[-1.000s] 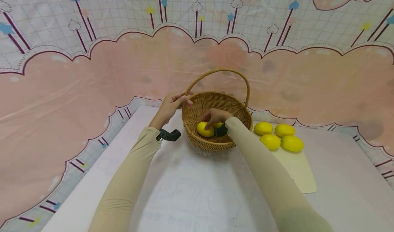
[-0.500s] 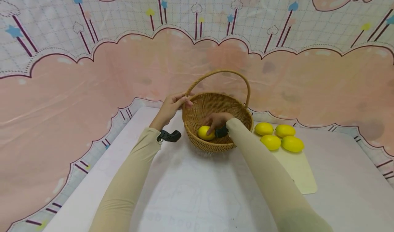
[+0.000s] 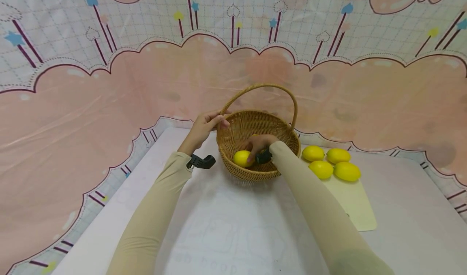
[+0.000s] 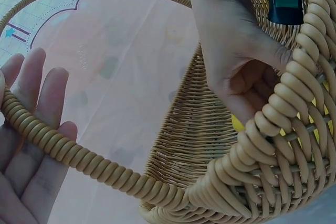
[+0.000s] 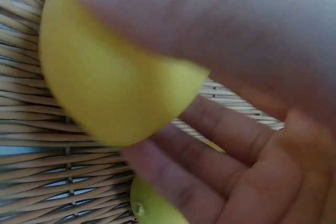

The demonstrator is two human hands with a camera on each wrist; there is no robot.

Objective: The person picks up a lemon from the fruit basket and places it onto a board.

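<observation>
A wicker basket (image 3: 251, 174) stands tilted toward me in the head view, its arched handle (image 4: 100, 170) raised. Where the handle meets the rim on the left, my left hand (image 3: 204, 128) holds it, fingers behind and thumb in front. Inside the basket my right hand (image 3: 260, 142) grips a yellow lemon (image 3: 241, 158), thumb across its top and fingers at its underside. A second lemon (image 5: 155, 200) lies on the basket floor below those fingers in the right wrist view. Much of the basket's inside is covered by the right hand and wrist.
Right of the basket, several lemons (image 3: 347, 171) sit grouped at the far end of a pale yellow cutting board (image 3: 350, 200). The white table (image 3: 226, 222) reaches to a patterned cloth backdrop (image 3: 175, 80). Black camera mounts (image 3: 202, 161) stick out from both wrists.
My right hand has shifted slightly inside the basket, its thumb moving to the right side of the lemon. The left hand keeps its hold on the handle.
</observation>
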